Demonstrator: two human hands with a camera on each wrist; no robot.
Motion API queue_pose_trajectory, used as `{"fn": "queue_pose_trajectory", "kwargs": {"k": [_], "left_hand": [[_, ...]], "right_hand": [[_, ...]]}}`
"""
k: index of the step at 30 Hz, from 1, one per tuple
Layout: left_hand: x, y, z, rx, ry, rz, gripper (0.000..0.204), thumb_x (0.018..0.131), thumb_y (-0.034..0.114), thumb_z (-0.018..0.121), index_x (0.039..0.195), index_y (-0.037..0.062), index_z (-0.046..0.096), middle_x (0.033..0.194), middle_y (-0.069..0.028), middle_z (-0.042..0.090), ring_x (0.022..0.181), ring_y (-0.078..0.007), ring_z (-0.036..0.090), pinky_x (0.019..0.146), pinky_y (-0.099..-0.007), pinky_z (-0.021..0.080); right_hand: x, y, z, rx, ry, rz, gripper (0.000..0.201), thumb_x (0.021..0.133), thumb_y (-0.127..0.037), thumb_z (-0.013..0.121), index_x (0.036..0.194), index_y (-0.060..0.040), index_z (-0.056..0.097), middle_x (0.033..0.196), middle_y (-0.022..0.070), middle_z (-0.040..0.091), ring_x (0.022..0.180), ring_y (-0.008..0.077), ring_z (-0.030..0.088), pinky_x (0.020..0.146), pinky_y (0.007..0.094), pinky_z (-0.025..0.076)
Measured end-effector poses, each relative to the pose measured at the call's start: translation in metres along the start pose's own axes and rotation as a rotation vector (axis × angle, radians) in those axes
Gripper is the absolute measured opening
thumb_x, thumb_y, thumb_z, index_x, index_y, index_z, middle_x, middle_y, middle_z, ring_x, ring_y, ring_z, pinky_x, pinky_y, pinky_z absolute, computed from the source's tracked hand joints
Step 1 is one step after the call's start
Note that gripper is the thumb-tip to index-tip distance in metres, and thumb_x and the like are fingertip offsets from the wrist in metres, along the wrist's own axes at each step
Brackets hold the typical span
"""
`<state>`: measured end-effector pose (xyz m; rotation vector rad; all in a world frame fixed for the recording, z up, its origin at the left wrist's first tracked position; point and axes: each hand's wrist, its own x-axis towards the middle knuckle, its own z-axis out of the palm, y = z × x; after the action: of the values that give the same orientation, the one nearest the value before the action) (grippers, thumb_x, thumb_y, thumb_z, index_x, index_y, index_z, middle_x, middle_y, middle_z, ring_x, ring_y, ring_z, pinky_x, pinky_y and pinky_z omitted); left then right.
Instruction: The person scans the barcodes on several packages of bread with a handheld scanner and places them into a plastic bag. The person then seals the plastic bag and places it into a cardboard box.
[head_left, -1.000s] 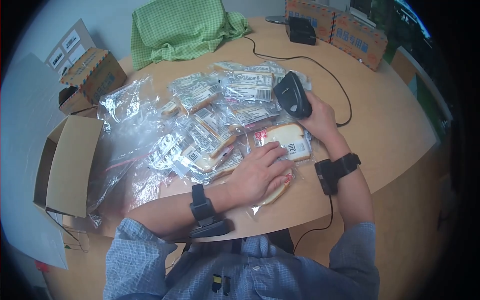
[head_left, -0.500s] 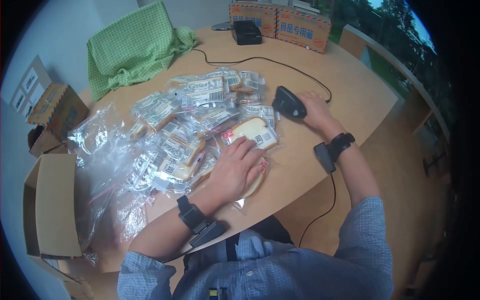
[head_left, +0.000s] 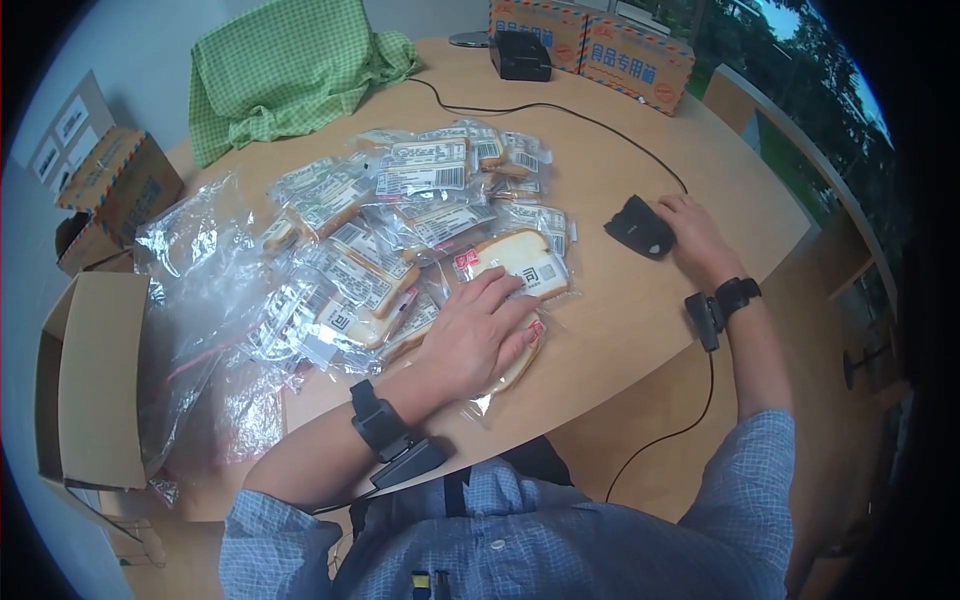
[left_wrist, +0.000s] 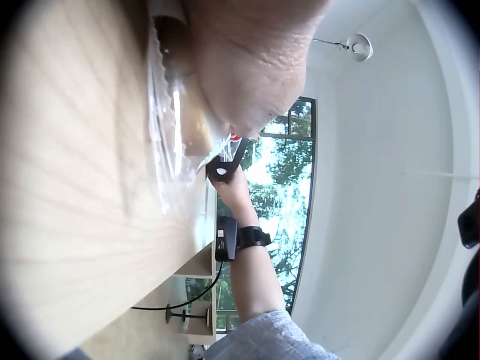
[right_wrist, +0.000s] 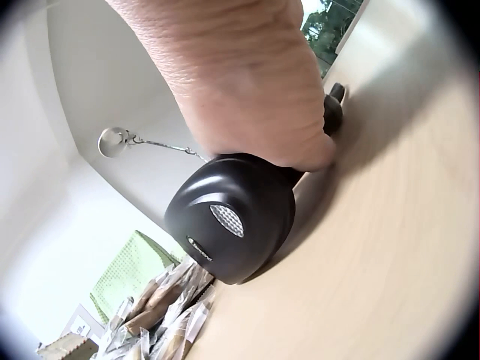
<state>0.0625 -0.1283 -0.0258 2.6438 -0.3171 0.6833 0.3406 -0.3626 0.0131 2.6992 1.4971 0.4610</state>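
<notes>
My left hand lies over packaged bread slices near the table's front edge, fingers extended onto a clear-wrapped slice with a red label. Another wrapped slice shows partly under its thumb side. To the right of the pile, my right hand grips a black barcode scanner, its head turned toward the bread. In the right wrist view the scanner is low at the tabletop, the hand covering its handle. Several more bread packs with printed labels and barcodes are heaped at the middle.
An opened cardboard box stands at the left, beside a large clear plastic bag. A green checked cloth drapes something at the back. Two printed cartons and a small black device sit behind. A cable crosses the table.
My right hand has carried the scanner rightward, away from the bread pile and down near the table. The left hand stays on the packs. The head view has shifted.
</notes>
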Motion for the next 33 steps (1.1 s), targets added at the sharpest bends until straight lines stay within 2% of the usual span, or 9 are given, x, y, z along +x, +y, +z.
{"fn": "queue_pose_trajectory", "kwargs": {"k": [7,9,15,20,22,25,29,30,33], "left_hand": [[-0.001,0.001,0.001,-0.018,0.029,0.013,0.027,0.085,0.023,0.054,0.105,0.006,0.058,0.115,-0.0157,0.051,0.112,-0.035,0.044,0.092,-0.0417,0.038],[-0.002,0.001,0.002,-0.018,0.048,0.004,0.026,0.084,0.022,0.055,0.104,0.0065,0.06,0.114,-0.0156,0.051,0.112,-0.0348,0.044,0.092,-0.0416,0.039],[-0.005,0.0,0.002,-0.034,0.112,-0.019,0.023,0.082,0.02,0.057,0.102,0.0086,0.062,0.11,-0.0144,0.054,0.109,-0.0348,0.047,0.09,-0.0414,0.04],[-0.006,-0.004,0.003,-0.075,0.123,0.056,0.024,0.081,0.021,0.057,0.1,0.0071,0.062,0.109,-0.0142,0.054,0.107,-0.0342,0.048,0.09,-0.0406,0.04],[-0.007,-0.003,0.005,-0.088,0.129,0.023,0.025,0.081,0.021,0.057,0.101,0.0065,0.061,0.109,-0.0142,0.054,0.108,-0.0342,0.048,0.091,-0.0407,0.04],[-0.011,-0.006,0.001,-0.173,0.126,-0.026,0.031,0.079,0.02,0.058,0.106,0.0055,0.058,0.114,-0.0155,0.051,0.11,-0.0347,0.046,0.093,-0.0405,0.038],[-0.02,-0.006,-0.041,-0.117,0.256,-0.06,0.039,0.078,0.019,0.06,0.114,0.0055,0.054,0.124,-0.0193,0.044,0.116,-0.0347,0.042,0.097,-0.0404,0.034],[-0.025,-0.01,-0.055,-0.087,0.257,-0.071,0.041,0.078,0.019,0.06,0.115,0.0048,0.053,0.126,-0.02,0.043,0.118,-0.0352,0.041,0.098,-0.0408,0.033],[-0.053,-0.04,-0.089,0.095,0.193,-0.336,0.063,0.073,0.027,0.069,0.126,0.0059,0.043,0.132,-0.0232,0.034,0.121,-0.0386,0.036,0.099,-0.0421,0.032]], "right_hand": [[-0.011,0.019,0.0,0.11,0.116,0.192,0.034,0.072,0.002,0.051,0.103,-0.0089,0.06,0.101,0.0124,0.059,0.096,0.0311,0.054,0.082,0.0365,0.045],[-0.001,0.025,0.006,0.336,0.126,0.453,0.022,0.081,-0.014,0.049,0.098,-0.0057,0.061,0.097,0.0154,0.061,0.091,0.0349,0.057,0.081,0.0384,0.045],[0.001,0.01,0.015,0.506,0.061,0.325,0.033,0.084,-0.027,0.049,0.104,-0.0031,0.059,0.101,0.0197,0.06,0.095,0.0335,0.057,0.084,0.0351,0.044],[0.013,0.03,0.034,0.499,0.088,0.293,0.033,0.083,-0.022,0.052,0.107,-0.0011,0.057,0.105,0.0193,0.06,0.097,0.0328,0.057,0.085,0.0347,0.043],[0.018,0.012,0.007,0.151,0.018,0.514,0.031,0.082,-0.017,0.053,0.108,-0.0011,0.057,0.104,0.0178,0.061,0.099,0.0307,0.057,0.087,0.0338,0.043],[0.025,-0.016,-0.005,0.319,0.324,0.324,0.03,0.081,-0.014,0.052,0.107,-0.002,0.058,0.104,0.0171,0.061,0.099,0.0299,0.057,0.087,0.0344,0.043],[0.003,-0.159,-0.045,0.568,0.269,0.039,0.035,0.074,-0.015,0.06,0.107,-0.0025,0.058,0.104,0.0169,0.059,0.098,0.0324,0.056,0.085,0.0362,0.044],[0.0,-0.178,-0.041,0.537,0.227,-0.191,0.046,0.071,-0.019,0.066,0.113,-0.0052,0.055,0.111,0.0156,0.056,0.106,0.0323,0.052,0.091,0.0408,0.039],[-0.013,-0.228,-0.026,0.41,0.154,-0.432,0.06,0.072,-0.035,0.065,0.123,-0.0101,0.048,0.126,0.0151,0.045,0.12,0.0338,0.036,0.096,0.0504,0.028]]}}
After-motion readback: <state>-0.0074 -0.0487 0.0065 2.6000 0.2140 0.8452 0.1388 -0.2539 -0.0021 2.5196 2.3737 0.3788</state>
